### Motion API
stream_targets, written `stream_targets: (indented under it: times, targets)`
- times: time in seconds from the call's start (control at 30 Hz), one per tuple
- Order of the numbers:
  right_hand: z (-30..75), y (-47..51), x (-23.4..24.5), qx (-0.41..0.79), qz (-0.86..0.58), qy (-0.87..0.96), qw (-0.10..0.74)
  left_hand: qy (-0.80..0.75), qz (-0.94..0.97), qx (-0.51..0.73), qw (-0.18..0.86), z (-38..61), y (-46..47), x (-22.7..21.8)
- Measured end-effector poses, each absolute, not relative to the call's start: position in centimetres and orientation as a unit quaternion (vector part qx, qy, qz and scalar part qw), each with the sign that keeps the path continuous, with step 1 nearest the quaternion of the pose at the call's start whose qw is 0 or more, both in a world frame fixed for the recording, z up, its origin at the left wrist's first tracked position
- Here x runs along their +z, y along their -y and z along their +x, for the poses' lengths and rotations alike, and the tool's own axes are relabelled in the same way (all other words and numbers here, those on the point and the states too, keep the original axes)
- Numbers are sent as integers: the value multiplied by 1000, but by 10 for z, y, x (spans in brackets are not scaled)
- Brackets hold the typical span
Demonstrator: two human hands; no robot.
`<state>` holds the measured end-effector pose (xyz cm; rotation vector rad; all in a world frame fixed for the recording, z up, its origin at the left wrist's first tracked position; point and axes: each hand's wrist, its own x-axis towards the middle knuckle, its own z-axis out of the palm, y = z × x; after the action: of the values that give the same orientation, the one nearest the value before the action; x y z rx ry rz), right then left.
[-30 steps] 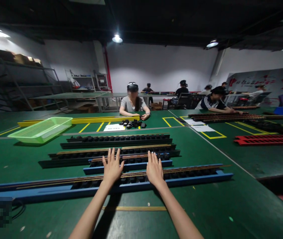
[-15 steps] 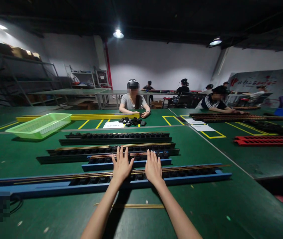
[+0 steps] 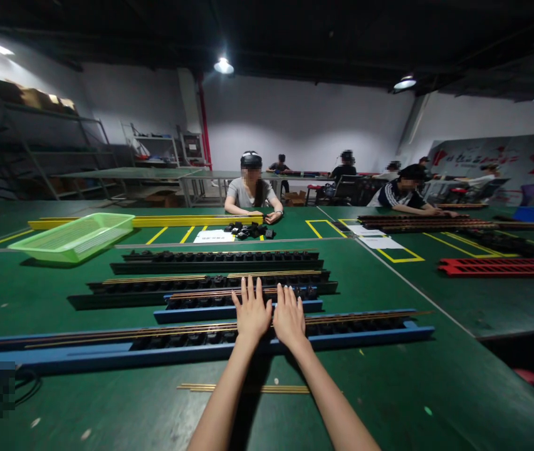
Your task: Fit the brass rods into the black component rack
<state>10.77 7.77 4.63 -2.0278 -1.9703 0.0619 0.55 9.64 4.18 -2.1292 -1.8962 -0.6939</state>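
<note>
Together, left hand [image 3: 251, 316] and right hand [image 3: 289, 319] spread empty fingers [image 3: 257, 291] over a blue-based rack [image 3: 107, 354], another [image 3: 210, 312] beyond.

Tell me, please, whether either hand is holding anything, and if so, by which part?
Nothing is held: the left hand and right hand are open, palms down, over the long blue rack. Whether they touch it cannot be told.

Long blue rail [image 3: 83, 358] — black blocks [image 3: 192, 340], brass rods [image 3: 163, 334] — lying flat
</note>
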Motion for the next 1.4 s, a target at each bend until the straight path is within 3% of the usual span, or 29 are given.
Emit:
stream_targets:
  times: [1.4]
  targets:
    - [107, -75, 47, 5, -711, 682, 169, 640, -725, -238, 89, 20, -96, 52]
